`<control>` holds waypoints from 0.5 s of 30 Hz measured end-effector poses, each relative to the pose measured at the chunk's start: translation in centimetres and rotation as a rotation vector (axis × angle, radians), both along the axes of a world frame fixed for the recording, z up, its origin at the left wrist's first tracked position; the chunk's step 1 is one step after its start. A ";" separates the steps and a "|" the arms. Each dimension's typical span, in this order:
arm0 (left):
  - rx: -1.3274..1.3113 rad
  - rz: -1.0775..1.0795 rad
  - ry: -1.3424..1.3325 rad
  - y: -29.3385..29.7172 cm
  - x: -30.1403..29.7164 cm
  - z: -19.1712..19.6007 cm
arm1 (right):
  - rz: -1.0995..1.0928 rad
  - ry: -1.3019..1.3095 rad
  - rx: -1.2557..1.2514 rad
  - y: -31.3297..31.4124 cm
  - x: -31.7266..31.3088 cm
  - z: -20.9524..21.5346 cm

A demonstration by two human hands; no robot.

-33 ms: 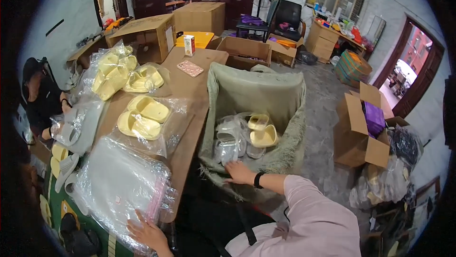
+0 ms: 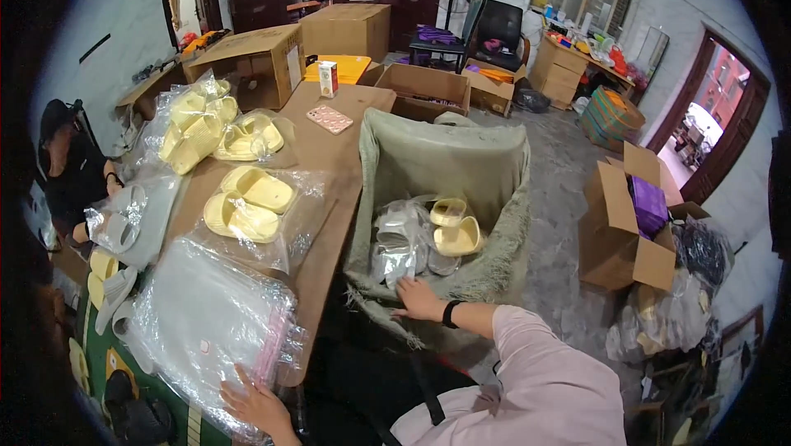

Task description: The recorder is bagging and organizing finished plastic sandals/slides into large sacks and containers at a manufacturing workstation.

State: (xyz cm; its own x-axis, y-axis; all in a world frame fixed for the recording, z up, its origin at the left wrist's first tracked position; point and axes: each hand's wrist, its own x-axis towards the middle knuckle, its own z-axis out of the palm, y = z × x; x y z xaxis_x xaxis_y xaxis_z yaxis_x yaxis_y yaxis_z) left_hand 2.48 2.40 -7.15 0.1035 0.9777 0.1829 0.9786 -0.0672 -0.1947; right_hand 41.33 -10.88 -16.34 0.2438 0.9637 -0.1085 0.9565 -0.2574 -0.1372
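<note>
My left hand (image 2: pixel 257 406) lies with fingers spread on the near edge of a stack of clear plastic bags (image 2: pixel 210 306) at the table's corner. At the front rim of a sack-lined bin (image 2: pixel 445 143), my right hand (image 2: pixel 422 299) reaches in, fingers apart, its fingertips against the clear-bagged grey slippers (image 2: pixel 397 236). No object shows in its grip. Yellow slippers (image 2: pixel 458 237) lie beside the grey ones inside the bin. Beyond the bag stack, a pair of yellow slippers (image 2: pixel 247 219) rests on a clear bag.
More bagged yellow slippers (image 2: pixel 198 129) are piled at the table's far left. A phone (image 2: pixel 329 119) and small box (image 2: pixel 328 79) sit farther back. At left, a co-worker (image 2: pixel 66 166) handles a bagged grey slipper (image 2: pixel 125 223). An open carton (image 2: pixel 614 232) stands right.
My right hand has shifted slightly to the right along the bin's rim. The bagged grey slippers beside it have shifted a little. My left hand stays in place.
</note>
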 end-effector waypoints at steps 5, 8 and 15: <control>-0.019 0.008 0.012 -0.2 0.6 0.7 | 0.262 -0.261 0.145 -4.3 1.7 -1.6; -0.022 0.042 0.017 -0.3 0.4 0.9 | 0.399 -0.086 -0.229 -6.0 1.6 -2.1; 0.007 0.005 -0.016 -0.4 0.5 0.6 | -0.220 -0.242 -0.187 -8.2 4.1 -3.3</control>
State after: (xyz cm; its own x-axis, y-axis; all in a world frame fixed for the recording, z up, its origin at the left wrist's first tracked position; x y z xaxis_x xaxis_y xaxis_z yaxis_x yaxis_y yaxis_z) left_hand 2.97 2.03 -6.52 0.0961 0.9769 0.1908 0.9818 -0.0614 -0.1799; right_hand 45.44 -19.10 -19.65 0.4825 0.8547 -0.1913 0.8748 -0.4592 0.1547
